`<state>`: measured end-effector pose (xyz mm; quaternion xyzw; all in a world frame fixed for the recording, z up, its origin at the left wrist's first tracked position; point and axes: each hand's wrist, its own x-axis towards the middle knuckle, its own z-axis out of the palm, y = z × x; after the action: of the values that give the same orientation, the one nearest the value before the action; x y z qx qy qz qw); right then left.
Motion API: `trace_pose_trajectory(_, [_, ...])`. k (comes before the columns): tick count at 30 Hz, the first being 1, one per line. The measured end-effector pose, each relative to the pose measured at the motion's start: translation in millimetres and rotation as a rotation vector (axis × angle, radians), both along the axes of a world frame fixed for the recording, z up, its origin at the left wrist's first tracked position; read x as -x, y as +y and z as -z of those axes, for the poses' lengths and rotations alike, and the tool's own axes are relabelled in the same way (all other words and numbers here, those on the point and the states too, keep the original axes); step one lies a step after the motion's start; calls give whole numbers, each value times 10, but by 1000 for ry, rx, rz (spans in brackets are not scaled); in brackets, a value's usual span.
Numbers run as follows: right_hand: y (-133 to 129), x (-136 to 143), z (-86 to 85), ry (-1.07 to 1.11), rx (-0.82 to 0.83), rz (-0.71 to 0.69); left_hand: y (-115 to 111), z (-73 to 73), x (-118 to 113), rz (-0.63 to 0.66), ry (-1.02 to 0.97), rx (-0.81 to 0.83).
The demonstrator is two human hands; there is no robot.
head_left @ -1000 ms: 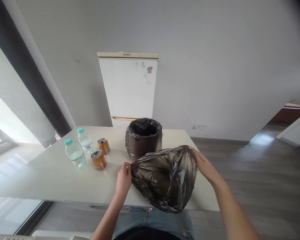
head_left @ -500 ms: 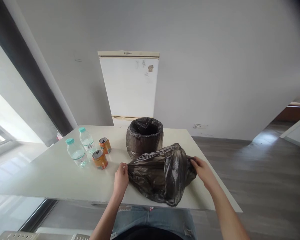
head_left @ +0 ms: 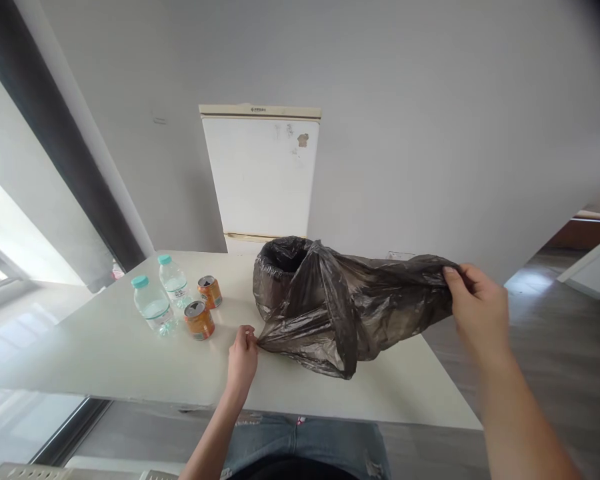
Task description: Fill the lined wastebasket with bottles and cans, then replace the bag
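Observation:
A loose black plastic garbage bag (head_left: 350,320) stretches between my two hands above the table. My left hand (head_left: 243,353) pinches one corner of it, low over the tabletop. Raised at the right, my right hand (head_left: 475,300) grips the other end and pulls it taut. Behind the bag stands a trash can (head_left: 273,287) lined with another black bag, its right part hidden by the stretched plastic. To the left of my left hand are two orange cans (head_left: 200,321) and two clear plastic bottles (head_left: 153,303) with teal caps.
The white table (head_left: 105,353) has its right edge beneath the bag and its front edge by my legs. A white refrigerator (head_left: 263,173) stands against the grey wall beyond it. Dark wooden floor (head_left: 490,287) lies to the right.
My right hand has moved up and to the right, drawing the bag out long, partly across the trash can's opening. My left hand has stayed almost in place with its corner.

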<state>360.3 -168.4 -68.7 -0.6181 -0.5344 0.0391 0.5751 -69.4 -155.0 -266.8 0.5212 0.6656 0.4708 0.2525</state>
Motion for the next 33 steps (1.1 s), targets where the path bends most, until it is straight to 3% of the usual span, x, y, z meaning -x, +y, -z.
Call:
trace_pose_trajectory(3, [-34, 28, -29, 107, 55, -76, -134, -283, -50, -78, 6, -167])
trace_pose_trajectory(6, [-43, 59, 1, 37, 200, -181, -416, -750, -182, -145, 112, -485])
trace_pose_trajectory(8, [-12, 78, 80, -81, 309, -235, -683, -1066, -314, -121, 199, -734])
trace_pose_trajectory(11, [80, 166, 295, -237, 447, -311, -1110, -1403, -599, 139, 278, -913])
trace_pose_trajectory(14, [168, 355, 555, -304, 488, -339, -1382, -1522, -986, 398, 426, -968])
trace_pose_trajectory(16, [209, 498, 712, -313, 469, -319, -1382, -1488, -1255, 530, 561, -890])
trace_pose_trajectory(18, [249, 604, 852, -310, 463, -308, -1209, -1364, -1485, 611, 691, -717])
trace_pose_trajectory(22, [371, 573, 1143, -295, 476, -231, -516, -877, -1720, 650, 794, -338])
trace_pose_trajectory(25, [464, 367, 1398, -268, 512, -112, -38, -459, -1688, 625, 840, -187])
trace_pose_trajectory(27, [497, 209, 1559, -248, 545, -46, 134, -247, -1606, 613, 858, -151])
trace_pose_trajectory(30, [517, 0, 1746, -221, 575, 20, 200, -67, -1474, 628, 879, -95])
trace_pose_trajectory(33, [555, -187, 1848, -172, 593, 87, 189, 6, -1386, 660, 895, -78])
